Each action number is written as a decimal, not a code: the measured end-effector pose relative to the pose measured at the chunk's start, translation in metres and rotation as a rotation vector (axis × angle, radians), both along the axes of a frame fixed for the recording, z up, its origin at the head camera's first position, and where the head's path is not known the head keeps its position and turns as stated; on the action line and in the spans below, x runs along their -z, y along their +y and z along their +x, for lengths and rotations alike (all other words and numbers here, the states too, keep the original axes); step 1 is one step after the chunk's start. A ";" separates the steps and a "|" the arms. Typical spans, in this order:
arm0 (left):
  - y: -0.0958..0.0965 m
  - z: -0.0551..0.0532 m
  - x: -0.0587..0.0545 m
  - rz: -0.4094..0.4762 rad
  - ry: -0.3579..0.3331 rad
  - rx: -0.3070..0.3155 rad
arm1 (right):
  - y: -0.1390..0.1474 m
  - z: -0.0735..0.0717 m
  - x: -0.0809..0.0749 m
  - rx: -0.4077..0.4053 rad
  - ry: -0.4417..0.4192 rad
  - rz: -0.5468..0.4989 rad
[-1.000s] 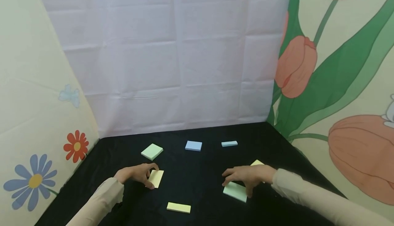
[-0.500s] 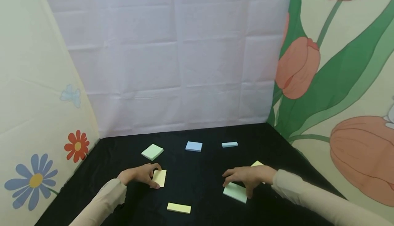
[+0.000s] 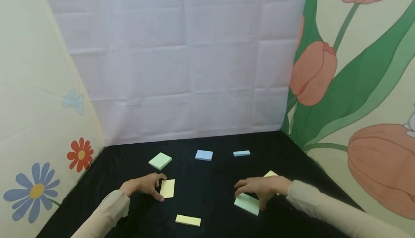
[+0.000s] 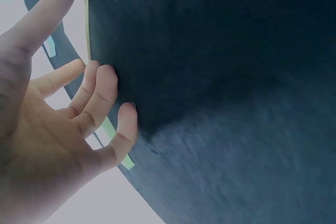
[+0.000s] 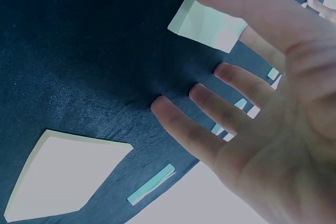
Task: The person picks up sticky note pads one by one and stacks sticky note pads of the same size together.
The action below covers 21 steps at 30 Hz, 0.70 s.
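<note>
In the head view my left hand (image 3: 146, 185) is at the left edge of a pale yellow sticky note pad (image 3: 167, 188), thumb and index finger spread near its corners. The left wrist view shows the loosely bent fingers (image 4: 105, 90) beside that pad (image 4: 77, 30). My right hand (image 3: 260, 189) holds a pale green sticky note pad (image 3: 247, 204) flat on the black cloth, thumb at one edge and index finger at the opposite one. In the right wrist view the thumb crosses over this green pad (image 5: 210, 24) and the other fingers are spread.
At the back lie a light green pad (image 3: 160, 161), a blue pad (image 3: 204, 155) and a narrow blue pad (image 3: 241, 153). A narrow yellow pad (image 3: 188, 220) is in front. Another yellow pad (image 3: 270, 173) is partly hidden behind the right wrist. Black cloth (image 3: 207, 184) covers the table.
My left hand first slid the yellow pad slightly right, then drew back a little left, leaving more of the pad uncovered. My right hand and the green pad stay in place.
</note>
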<state>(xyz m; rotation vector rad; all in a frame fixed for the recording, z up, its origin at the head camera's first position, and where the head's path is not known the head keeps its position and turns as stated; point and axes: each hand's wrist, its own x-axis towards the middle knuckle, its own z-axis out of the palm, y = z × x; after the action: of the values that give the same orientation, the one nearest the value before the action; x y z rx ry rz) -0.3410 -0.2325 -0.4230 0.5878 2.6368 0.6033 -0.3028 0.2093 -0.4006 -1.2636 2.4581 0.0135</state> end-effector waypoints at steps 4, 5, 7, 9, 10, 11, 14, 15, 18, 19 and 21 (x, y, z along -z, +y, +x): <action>-0.004 0.002 -0.002 -0.001 0.013 -0.005 | 0.000 0.000 0.000 0.006 -0.004 0.000; -0.005 0.003 -0.002 0.004 0.019 -0.004 | 0.000 0.000 0.000 0.010 -0.006 0.001; -0.006 0.004 -0.004 0.015 0.031 -0.001 | 0.000 0.000 0.000 0.024 -0.010 0.005; -0.007 0.005 -0.004 0.022 0.045 0.004 | -0.001 0.000 -0.001 0.038 -0.017 0.006; -0.007 0.005 -0.003 0.024 0.053 0.009 | -0.001 0.000 -0.001 0.043 -0.020 0.008; -0.008 0.005 -0.003 0.027 0.059 0.012 | -0.001 0.000 -0.001 0.052 -0.022 0.013; -0.010 0.004 0.000 0.028 0.070 0.031 | -0.001 0.000 0.000 0.041 -0.018 0.017; -0.010 0.004 0.000 0.030 0.070 0.033 | 0.000 0.000 0.000 0.035 -0.016 0.017; -0.010 0.004 0.000 0.030 0.064 0.034 | 0.001 0.000 -0.001 0.011 -0.013 0.010; -0.010 0.004 0.000 0.031 0.063 0.035 | 0.001 0.000 -0.001 0.007 -0.014 0.007; -0.011 0.004 0.001 0.034 0.059 0.034 | 0.001 -0.001 -0.001 0.000 -0.013 0.001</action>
<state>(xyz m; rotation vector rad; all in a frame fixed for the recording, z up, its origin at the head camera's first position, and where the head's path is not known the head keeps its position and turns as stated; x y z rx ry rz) -0.3367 -0.2431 -0.4235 0.6693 2.6704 0.6314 -0.3034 0.2106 -0.3999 -1.2592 2.4468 0.0070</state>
